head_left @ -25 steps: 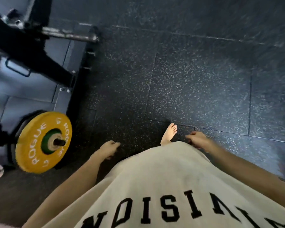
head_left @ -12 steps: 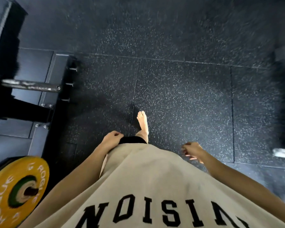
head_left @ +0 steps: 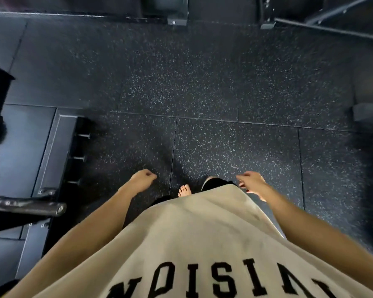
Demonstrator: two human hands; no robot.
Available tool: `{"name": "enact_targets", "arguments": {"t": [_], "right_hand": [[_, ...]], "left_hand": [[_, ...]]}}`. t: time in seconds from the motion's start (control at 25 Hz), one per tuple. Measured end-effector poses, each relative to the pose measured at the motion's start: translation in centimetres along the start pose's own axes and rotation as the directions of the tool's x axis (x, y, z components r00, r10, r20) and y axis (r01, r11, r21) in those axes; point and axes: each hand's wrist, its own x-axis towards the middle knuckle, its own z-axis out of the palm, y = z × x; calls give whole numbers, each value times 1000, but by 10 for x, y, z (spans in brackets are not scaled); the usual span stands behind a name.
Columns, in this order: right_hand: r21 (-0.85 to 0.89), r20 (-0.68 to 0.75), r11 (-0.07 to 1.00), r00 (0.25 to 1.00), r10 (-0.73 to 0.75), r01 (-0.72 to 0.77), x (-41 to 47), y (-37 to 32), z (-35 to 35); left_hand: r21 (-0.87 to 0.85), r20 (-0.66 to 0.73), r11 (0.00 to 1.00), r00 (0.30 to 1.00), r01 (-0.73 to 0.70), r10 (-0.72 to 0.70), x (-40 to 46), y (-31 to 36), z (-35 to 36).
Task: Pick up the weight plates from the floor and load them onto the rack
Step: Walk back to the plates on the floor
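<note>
No weight plate shows in the head view at this moment. The black rack [head_left: 52, 147] stands at the left, with a bare metal peg [head_left: 41, 208] sticking out toward me near its lower part. My left hand [head_left: 141, 179] hangs at my side with loosely curled fingers and holds nothing. My right hand [head_left: 251, 182] swings beside my hip, fingers relaxed, also holding nothing. Both hands are well away from the rack's peg.
Speckled black rubber floor tiles [head_left: 224, 93] stretch ahead. Dark equipment frames stand along the far edge [head_left: 177, 16] and at the right [head_left: 368, 117]. My bare foot [head_left: 184, 190] shows under my beige shirt.
I have walked forward past the rack. The yellow plate on its peg has slid out of view at the lower left. Both hands still swing free and hold nothing.
</note>
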Motion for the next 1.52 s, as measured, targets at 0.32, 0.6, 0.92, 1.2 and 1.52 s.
{"name": "enact_targets", "arguments": {"t": [0.32, 0.6, 0.92, 1.2, 1.52], "right_hand": [[-275, 128, 956, 989, -70, 103, 152, -201, -59], [-490, 222, 854, 972, -73, 176, 255, -421, -96], [-623, 316, 717, 939, -136, 313, 334, -676, -14], [-676, 426, 541, 864, -267, 500, 354, -913, 111], [-691, 594, 372, 780, -198, 620, 375, -1121, 290]], "left_hand": [[-142, -52, 986, 994, 87, -95, 122, 117, -100], [-544, -185, 810, 911, 217, -368, 183, 173, -179], [-605, -33, 743, 923, 287, -383, 296, 183, -315], [-825, -74, 519, 868, 222, -490, 353, 173, -510], [-900, -1, 358, 817, 251, -576, 425, 132, -657]]}}
